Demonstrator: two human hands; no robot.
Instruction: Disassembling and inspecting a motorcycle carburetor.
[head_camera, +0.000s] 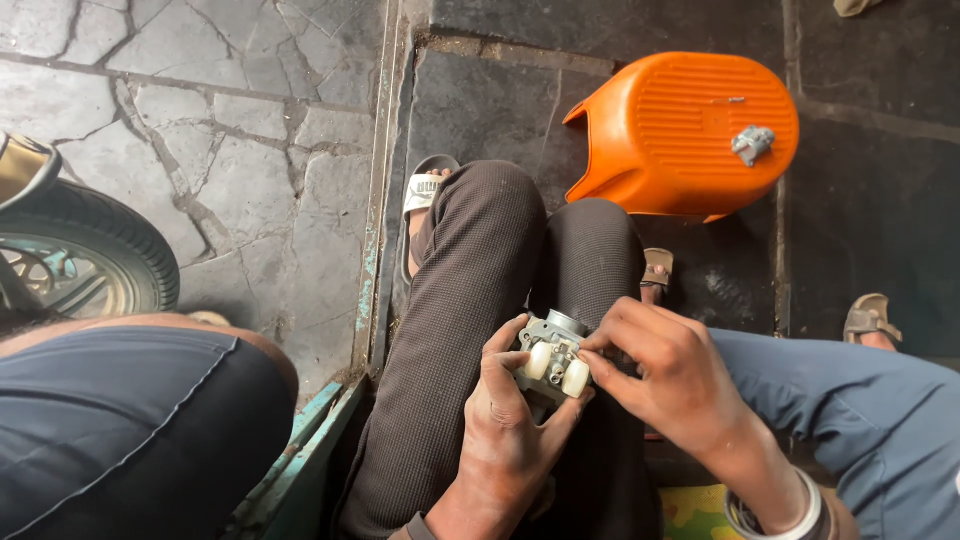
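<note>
A small grey metal carburettor body with two cream plastic floats (553, 362) sits over the person's dark-trousered knees, cupped in the left hand (505, 430); the right hand (665, 375) pinches its float side. Beyond the knees lies an overturned orange plastic stool (680, 130).

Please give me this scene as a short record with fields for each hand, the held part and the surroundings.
left hand: left hand cradles the carburetor body from below, over the lap
right hand: right hand, fingertips on the cream float
held part: grey metal, twin cream floats facing up
stool: orange plastic stool on dark stone floor, a small metal part on top
left side: scooter wheel on cracked paving
feet: sandalled foot ahead of the knees
</note>
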